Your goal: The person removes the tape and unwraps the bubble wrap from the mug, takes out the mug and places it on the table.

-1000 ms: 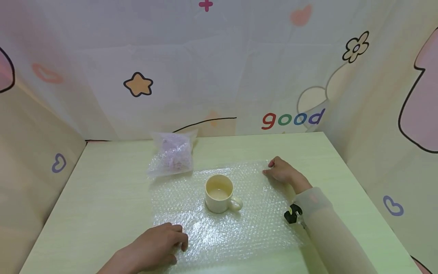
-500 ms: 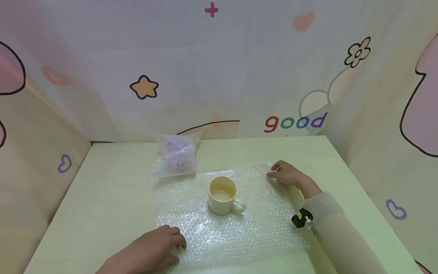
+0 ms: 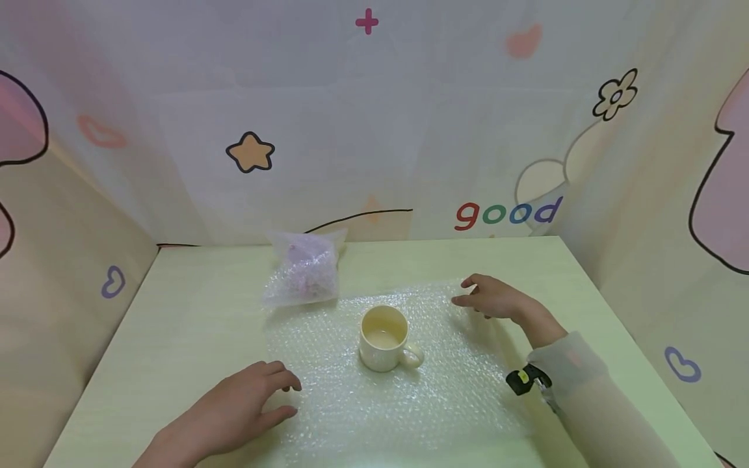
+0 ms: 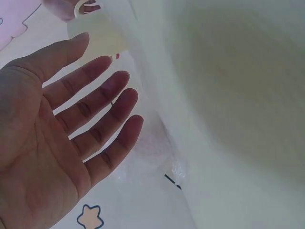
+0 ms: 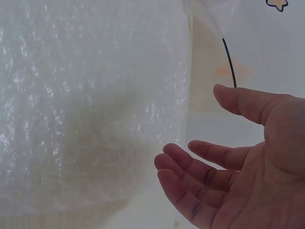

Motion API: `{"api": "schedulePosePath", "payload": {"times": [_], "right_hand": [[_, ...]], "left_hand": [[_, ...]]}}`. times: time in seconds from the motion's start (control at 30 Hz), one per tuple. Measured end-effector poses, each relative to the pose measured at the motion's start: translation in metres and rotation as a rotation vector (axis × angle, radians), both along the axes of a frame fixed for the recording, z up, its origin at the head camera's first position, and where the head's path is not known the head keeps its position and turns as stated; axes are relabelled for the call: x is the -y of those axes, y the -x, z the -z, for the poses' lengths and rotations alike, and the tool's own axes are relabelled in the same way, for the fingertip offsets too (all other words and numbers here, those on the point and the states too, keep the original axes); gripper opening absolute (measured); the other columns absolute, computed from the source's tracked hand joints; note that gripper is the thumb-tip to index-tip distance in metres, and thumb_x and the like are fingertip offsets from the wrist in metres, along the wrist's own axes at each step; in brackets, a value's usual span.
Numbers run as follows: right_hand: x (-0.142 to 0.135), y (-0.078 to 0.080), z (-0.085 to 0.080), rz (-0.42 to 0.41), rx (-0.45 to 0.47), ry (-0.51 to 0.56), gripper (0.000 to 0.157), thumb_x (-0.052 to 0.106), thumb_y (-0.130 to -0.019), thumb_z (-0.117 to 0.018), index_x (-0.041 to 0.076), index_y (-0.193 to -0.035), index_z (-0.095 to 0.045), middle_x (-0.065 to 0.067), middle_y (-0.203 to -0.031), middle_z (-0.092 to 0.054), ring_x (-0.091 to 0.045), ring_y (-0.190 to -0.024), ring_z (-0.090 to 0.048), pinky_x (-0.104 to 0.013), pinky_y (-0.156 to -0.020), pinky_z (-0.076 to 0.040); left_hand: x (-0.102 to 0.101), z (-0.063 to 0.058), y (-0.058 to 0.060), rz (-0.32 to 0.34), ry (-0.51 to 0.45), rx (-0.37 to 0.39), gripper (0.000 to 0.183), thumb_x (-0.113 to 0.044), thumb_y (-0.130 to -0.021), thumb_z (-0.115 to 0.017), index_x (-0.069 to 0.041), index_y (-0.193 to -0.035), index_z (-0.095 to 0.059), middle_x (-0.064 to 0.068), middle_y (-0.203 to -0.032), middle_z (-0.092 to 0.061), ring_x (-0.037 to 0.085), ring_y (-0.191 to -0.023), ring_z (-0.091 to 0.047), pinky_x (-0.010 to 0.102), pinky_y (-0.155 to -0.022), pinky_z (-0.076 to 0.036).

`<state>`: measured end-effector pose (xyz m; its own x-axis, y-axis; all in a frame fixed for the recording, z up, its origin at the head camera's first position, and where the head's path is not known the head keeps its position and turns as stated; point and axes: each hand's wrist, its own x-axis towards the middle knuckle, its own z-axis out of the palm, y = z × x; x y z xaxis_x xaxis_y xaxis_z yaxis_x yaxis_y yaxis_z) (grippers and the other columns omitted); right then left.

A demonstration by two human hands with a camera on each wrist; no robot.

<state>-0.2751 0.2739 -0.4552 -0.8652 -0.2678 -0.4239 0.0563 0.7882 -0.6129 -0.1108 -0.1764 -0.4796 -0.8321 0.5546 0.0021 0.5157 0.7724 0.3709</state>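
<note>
A cream-coloured mug [image 3: 379,351] stands upright, its handle toward the right, on a flat sheet of clear bubble wrap [image 3: 345,406]. Off the sheet's left edge, my left hand [image 3: 236,406] holds nothing; in the left wrist view, the fingers [image 4: 102,102] are spread and slightly bent, with part of the mug [image 4: 97,36] beyond them. My right hand [image 3: 494,299] hovers over the far right corner of the wrap, thumb apart from the other fingers. The right wrist view shows that palm bare and its fingers [image 5: 183,191] loosely bent beside the bubble wrap [image 5: 62,109].
Behind the wrap, to the left, lies a puffy bubble-wrap packet [image 3: 307,270] with something pinkish-purple inside. A pale green table [image 3: 175,325] carries everything. Printed curtains [image 3: 328,143] enclose its back and sides. A small black device [image 3: 526,379] is strapped at the right sleeve.
My left hand has lifted from the wrap's near left corner and shifted left, its fingers spreading. The right thumb and fingers have parted at the far corner. The mug stays put on the sheet.
</note>
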Motion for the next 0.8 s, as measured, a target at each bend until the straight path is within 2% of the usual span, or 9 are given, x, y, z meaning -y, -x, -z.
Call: {"api": "schedulePosePath", "payload": {"times": [0.2,0.57,0.8], "right_hand": [[0.007,-0.002,-0.007,-0.021,-0.016,0.007,0.068,0.039,-0.102,-0.064,-0.006,-0.149,-0.042,-0.026,-0.133,-0.059,-0.04,-0.116,-0.065,-0.051,-0.096,-0.058],[0.018,0.0,-0.01,-0.039,-0.049,0.018,0.065,0.036,-0.102,-0.064,-0.006,-0.147,-0.045,-0.024,-0.131,-0.062,-0.039,-0.114,-0.065,-0.049,-0.094,-0.059],[0.031,0.002,-0.01,-0.042,-0.058,0.043,0.062,0.034,-0.102,-0.065,-0.004,-0.146,-0.048,-0.019,-0.124,-0.066,-0.037,-0.111,-0.065,-0.046,-0.093,-0.06]], "left_hand": [[0.003,-0.006,0.007,-0.027,-0.03,-0.006,0.022,-0.035,-0.096,-0.074,-0.026,-0.115,-0.071,-0.018,-0.113,-0.065,0.009,-0.104,-0.064,0.031,-0.084,-0.056],[0.009,-0.007,0.025,-0.098,-0.088,-0.024,0.022,-0.035,-0.097,-0.073,-0.026,-0.118,-0.069,-0.016,-0.107,-0.066,0.01,-0.101,-0.064,0.03,-0.082,-0.055],[0.01,-0.008,0.036,-0.165,-0.11,-0.03,0.023,-0.031,-0.097,-0.073,-0.027,-0.119,-0.07,-0.014,-0.112,-0.068,0.013,-0.105,-0.065,0.035,-0.085,-0.055]]}}
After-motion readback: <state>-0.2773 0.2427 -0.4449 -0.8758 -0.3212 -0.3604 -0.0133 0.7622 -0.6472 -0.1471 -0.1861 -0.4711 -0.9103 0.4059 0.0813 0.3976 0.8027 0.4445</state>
